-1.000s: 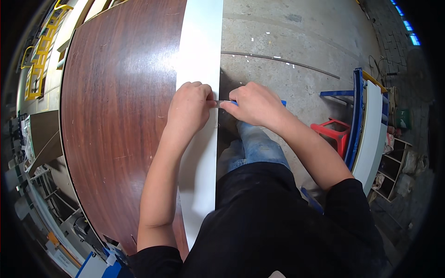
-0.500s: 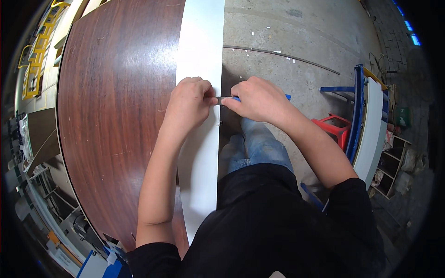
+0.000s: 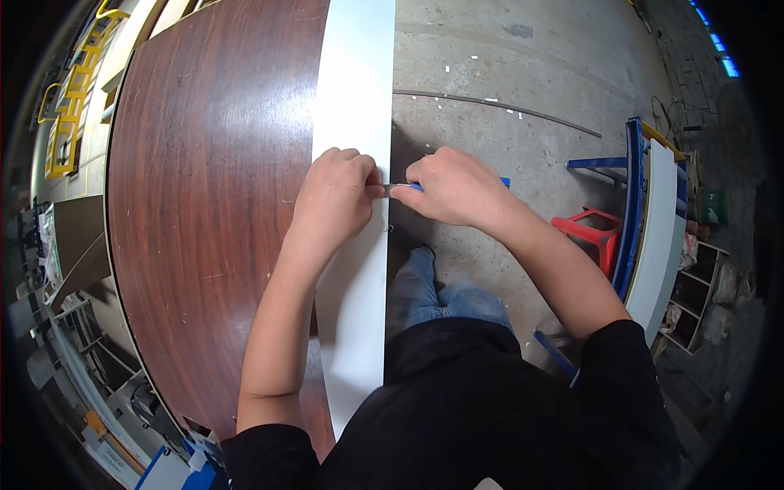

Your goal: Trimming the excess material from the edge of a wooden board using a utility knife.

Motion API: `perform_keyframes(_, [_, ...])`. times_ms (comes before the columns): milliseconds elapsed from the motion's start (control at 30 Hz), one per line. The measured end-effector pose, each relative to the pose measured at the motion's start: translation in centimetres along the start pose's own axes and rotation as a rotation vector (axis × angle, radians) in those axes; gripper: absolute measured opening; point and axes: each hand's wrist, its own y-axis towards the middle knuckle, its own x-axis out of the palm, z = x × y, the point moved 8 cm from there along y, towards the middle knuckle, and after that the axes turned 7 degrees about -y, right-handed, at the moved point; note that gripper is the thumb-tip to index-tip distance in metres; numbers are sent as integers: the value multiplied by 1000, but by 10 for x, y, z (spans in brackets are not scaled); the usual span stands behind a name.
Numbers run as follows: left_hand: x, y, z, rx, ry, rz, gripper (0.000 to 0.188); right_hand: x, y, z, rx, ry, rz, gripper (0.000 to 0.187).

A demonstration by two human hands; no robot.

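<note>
A long white board [image 3: 353, 98] lies lengthwise on the brown wood-grain table top [image 3: 204, 163], along its right edge. My right hand [image 3: 453, 186], just off that edge, is closed around a blue-handled utility knife [image 3: 417, 187]. A short length of its thin grey blade spans the gap to my left hand. My left hand [image 3: 339, 189] rests over the white board, thumb and fingers pinched at its right edge where the blade's end is. The blade's tip is hidden by those fingers.
Small white scraps and a thin dark rod [image 3: 498, 104] lie on the concrete floor [image 3: 523, 57]. At right stand a red plastic stool [image 3: 600, 237] and a blue metal frame [image 3: 631, 212] with a pale panel [image 3: 656, 237]. Yellow metal racks [image 3: 69, 122] stand at far left.
The view has shifted slightly, so everything sits a little lower. Both hands keep their grip at nearly the same spot on the board's edge. My legs below have changed stance.
</note>
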Motion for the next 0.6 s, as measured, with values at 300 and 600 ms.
perform_keyframes(300, [3, 5, -8, -11, 7, -65, 10, -2, 3, -1, -54, -53, 93, 45])
perform_keyframes(600, [4, 1, -6, 61, -20, -2, 12, -4, 3, -3, -15, -102, 135, 44])
